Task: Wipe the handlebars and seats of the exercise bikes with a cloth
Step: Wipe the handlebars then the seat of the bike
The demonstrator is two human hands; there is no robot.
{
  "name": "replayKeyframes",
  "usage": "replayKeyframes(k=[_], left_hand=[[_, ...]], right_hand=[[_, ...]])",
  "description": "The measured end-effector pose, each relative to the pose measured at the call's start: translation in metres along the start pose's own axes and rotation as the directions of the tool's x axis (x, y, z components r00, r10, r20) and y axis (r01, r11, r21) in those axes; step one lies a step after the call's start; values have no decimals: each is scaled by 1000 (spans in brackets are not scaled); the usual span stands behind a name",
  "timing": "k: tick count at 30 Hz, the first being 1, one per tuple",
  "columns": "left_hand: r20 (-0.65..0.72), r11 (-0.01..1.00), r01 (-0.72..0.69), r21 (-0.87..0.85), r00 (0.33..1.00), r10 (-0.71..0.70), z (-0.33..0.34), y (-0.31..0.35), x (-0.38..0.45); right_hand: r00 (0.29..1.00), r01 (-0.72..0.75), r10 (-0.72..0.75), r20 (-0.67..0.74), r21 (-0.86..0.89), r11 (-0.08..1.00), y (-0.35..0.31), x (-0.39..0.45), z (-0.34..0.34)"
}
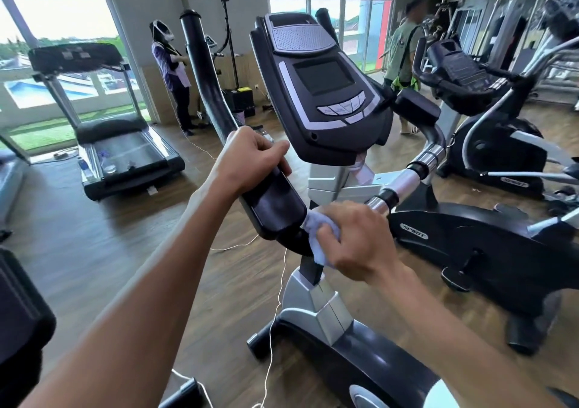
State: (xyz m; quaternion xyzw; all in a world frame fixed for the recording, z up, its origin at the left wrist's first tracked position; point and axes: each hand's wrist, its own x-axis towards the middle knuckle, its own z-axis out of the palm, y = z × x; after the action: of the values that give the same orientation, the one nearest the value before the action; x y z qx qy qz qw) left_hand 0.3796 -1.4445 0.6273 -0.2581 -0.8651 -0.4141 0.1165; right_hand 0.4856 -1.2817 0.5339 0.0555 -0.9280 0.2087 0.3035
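Note:
An exercise bike with a black and silver console (326, 91) stands right in front of me. My left hand (250, 160) grips its black left handlebar (206, 81) just above the padded elbow rest (275, 210). My right hand (354, 241) holds a bunched pale blue cloth (319, 235) and presses it onto the centre of the handlebar, below the console. The right handlebar (407, 178), chrome and black, runs up to the right. The seat is out of view.
A second black exercise bike (476, 244) stands close on the right, another machine (488, 144) behind it. A treadmill (119, 153) is at the left by the window. Two people (175, 72) (404, 59) stand at the back. Thin white cords (275, 307) trail over the wooden floor.

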Motion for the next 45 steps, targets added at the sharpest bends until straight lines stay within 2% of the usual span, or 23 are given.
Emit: replayKeyframes(k=[3, 5, 9, 11, 13, 14, 15, 16, 18, 19, 21, 24, 27, 28, 29, 31, 33, 34, 36, 40, 41, 43, 45], left_hand=[[-7, 1000, 4, 4, 1000, -4, 0, 1, 0], [-14, 1000, 7, 0, 1000, -7, -1, 1, -1], [13, 1000, 6, 11, 1000, -6, 0, 3, -1], [38, 998, 26, 49, 999, -28, -1, 6, 1], [77, 993, 36, 110, 996, -44, -4, 11, 8], [103, 990, 37, 135, 993, -51, -4, 14, 12], [119, 988, 41, 149, 991, -59, -3, 17, 14], [107, 986, 45, 161, 992, -63, 0, 19, 18], [-49, 979, 32, 202, 999, -22, 6, 23, 27], [-163, 975, 20, 222, 986, 16, 9, 23, 34], [-341, 969, -5, 246, 936, 91, 14, 24, 46], [-391, 962, 73, 264, 920, 38, 26, 24, 66], [-367, 964, 189, 185, 924, -111, 35, 25, 76], [-342, 963, 220, 154, 927, -157, 37, 25, 77], [-309, 958, 254, 131, 929, -204, 39, 25, 79], [-260, 945, 305, 114, 928, -268, 41, 21, 80], [-261, 947, 305, 99, 927, -271, 42, 15, 81], [-261, 952, 293, 86, 929, -263, 42, 16, 81], [-256, 954, 294, 66, 929, -268, 43, 19, 84], [-261, 947, 316, 50, 920, -293, 45, 30, 86], [-262, 947, 316, 48, 919, -294, 46, 31, 85], [-249, 944, 325, 47, 919, -304, 47, 30, 86], [-248, 949, 313, 46, 924, -293, 48, 27, 84]], right_hand=[[988, -129, 123, -89, -69, 989, -22, -4, 12], [981, -134, 135, -138, 18, 991, -28, -16, 19], [976, -150, 188, -110, 288, 946, -9, -3, 7], [941, -187, 320, -111, 618, 764, 5, 7, -2], [863, -158, 501, -69, 904, 397, 37, 16, -19], [801, -142, 597, -38, 957, 252, 54, 19, -32], [736, -141, 676, -42, 967, 214, 67, 22, -45], [691, -152, 713, -121, 939, 308, 79, 24, -55], [687, -199, 616, -385, 716, 669, 89, 27, -58], [736, -227, 504, -452, 537, 813, 84, 26, -51], [873, -219, 312, -374, 270, 938, 65, 16, -21], [976, -58, 110, -187, 261, 964, 44, -10, 11], [977, 199, -177, -119, 204, 959, 39, -17, 10], [977, 204, -187, -100, 204, 957, 47, -10, 7], [984, 170, -153, -95, 215, 962, 58, -3, 5], [989, -24, 64, -133, 287, 958, 80, 15, -1], [945, -181, 263, -193, 363, 914, 99, 27, -8], [929, -201, 293, -227, 357, 912, 99, 27, -9], [937, -135, 220, -272, 301, 944, 80, 16, -7], [972, 202, -165, -165, 241, 949, 53, -5, -4], [973, 200, -162, -164, 249, 948, 64, 2, -3], [976, 4, 62, -208, 303, 953, 90, 22, -9], [935, -152, 246, -255, 338, 929, 105, 28, -12]])
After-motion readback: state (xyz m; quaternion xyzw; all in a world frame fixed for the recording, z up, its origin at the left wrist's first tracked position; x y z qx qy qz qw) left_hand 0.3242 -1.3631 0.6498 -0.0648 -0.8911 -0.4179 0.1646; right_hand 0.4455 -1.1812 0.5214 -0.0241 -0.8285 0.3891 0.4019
